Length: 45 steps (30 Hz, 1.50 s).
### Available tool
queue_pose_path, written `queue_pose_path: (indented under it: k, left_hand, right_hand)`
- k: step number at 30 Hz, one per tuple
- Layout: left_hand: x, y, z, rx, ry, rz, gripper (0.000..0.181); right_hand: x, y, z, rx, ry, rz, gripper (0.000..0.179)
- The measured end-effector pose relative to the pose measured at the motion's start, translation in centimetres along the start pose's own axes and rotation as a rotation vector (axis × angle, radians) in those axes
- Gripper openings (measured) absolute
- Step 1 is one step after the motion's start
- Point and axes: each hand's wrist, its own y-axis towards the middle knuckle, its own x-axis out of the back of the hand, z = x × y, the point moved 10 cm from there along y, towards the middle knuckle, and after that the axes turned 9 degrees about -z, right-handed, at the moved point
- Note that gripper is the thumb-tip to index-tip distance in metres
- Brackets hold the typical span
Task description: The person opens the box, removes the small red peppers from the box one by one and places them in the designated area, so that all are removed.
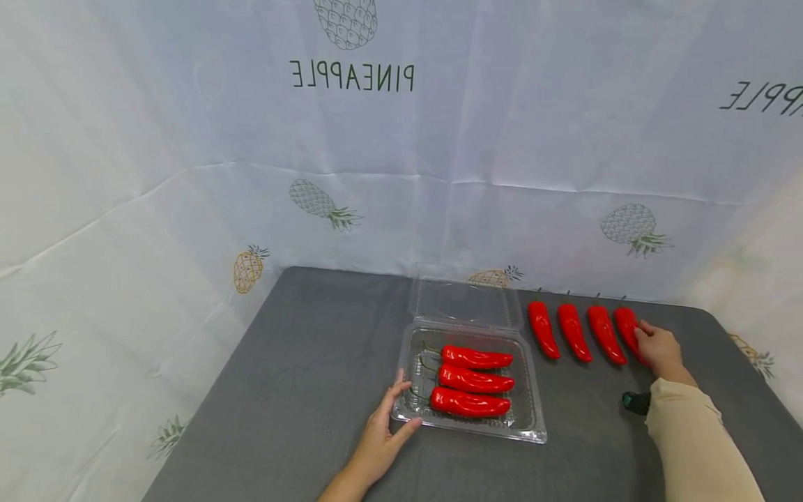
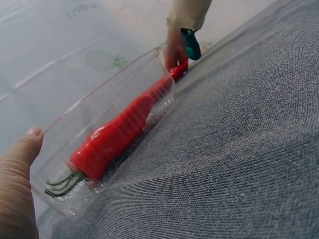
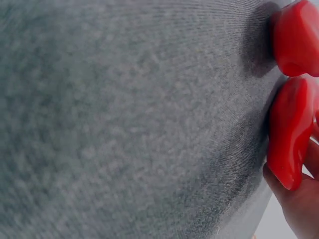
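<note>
the pale cloth (image 1: 502, 139) hangs behind and to the left of the grey table (image 1: 301, 362). on the table, near the middle, stands a clear plastic container (image 1: 528, 394), its lid (image 1: 467, 300) laid back on the far side.

the left hand (image 1: 380, 431) is at the container's near-left corner, thumb spread apart from the fingers and touching the plastic. a light touch should be enough there: the plastic looks thin, and a hard squeeze could bend it.

at the far right, the right hand (image 1: 660, 347) is clamped on the held pepper (image 1: 626, 325), thumb and fingers around its near end. it is the rightmost of a row of four, stems pointing far; whether its weight is off the table cannot be told. the skin looks slick, so a grip nearer mid-body would probably balance it better, and lifting straight up should spare the neighbouring pepper (image 1: 606, 335) just to its left. three peppers (image 1: 470, 402) lie side by side in the container, stems left.

the cloth's lettering (image 1: 353, 77) reads "pineapple", mirrored; another print at the right edge (image 1: 762, 95) is cut off after "apple", also reversed. no brand can be made out.
</note>
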Motion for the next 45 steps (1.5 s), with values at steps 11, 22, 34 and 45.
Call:
queue_pose_path:
  k: [11, 22, 34, 45]
  left_hand:
    - [0.0, -0.2, 0.5, 0.011, 0.022, 0.000, 0.051]
    - [0.0, -0.1, 0.2, -0.028, -0.001, -0.013, 0.051]
    - [-0.1, 0.0, 0.2, -0.023, -0.007, -0.012, 0.051]
    - [0.5, 0.3, -3.3, -0.065, 0.009, -0.038, 0.048]
  right_hand:
    - [2.0, -0.7, 1.1, 0.035, 0.091, -0.108, 0.058]
    - [2.0, -1.6, 2.7, 0.048, 0.148, -0.056, 0.072]
    - [2.2, -3.1, 5.3, 0.136, 0.151, -0.052, 0.084]
    - [1.7, -4.4, 7.7, 0.211, 0.057, -0.057, 0.080]
